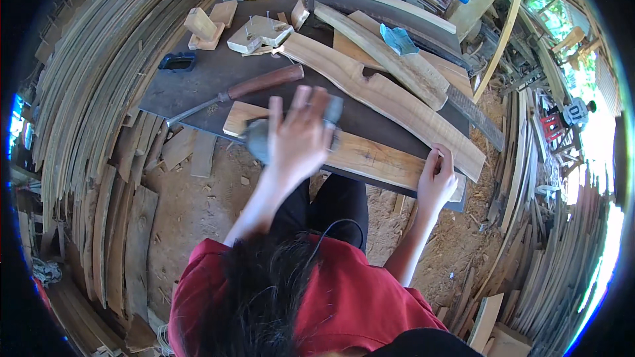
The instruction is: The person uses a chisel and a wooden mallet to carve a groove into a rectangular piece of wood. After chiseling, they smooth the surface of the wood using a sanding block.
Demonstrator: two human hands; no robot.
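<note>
A narrow light-brown wooden board (pixel 377 160) lies along the near edge of the dark worktable. My left hand (pixel 301 135), blurred by motion, lies over its left part with fingers spread. A grey, soft-looking sheet (pixel 256 140) shows from under this palm on both sides; cloth or sandpaper, I cannot tell. At the board's right end, my right hand (pixel 438 177) is closed over the wood, thumb and fingers bent around it. Just beyond my left hand, a chisel (pixel 254 86) with a brown wooden handle rests on the table.
Behind the board stretches a longer curved plank (pixel 377 96) with a notch. A wood block with upright nails (pixel 259 33), a blue-black tray-like object (pixel 177 61) and crumpled blue paper (pixel 399 39) lie on the table (pixel 198 102). Stacked planks (pixel 99 73) line the left side.
</note>
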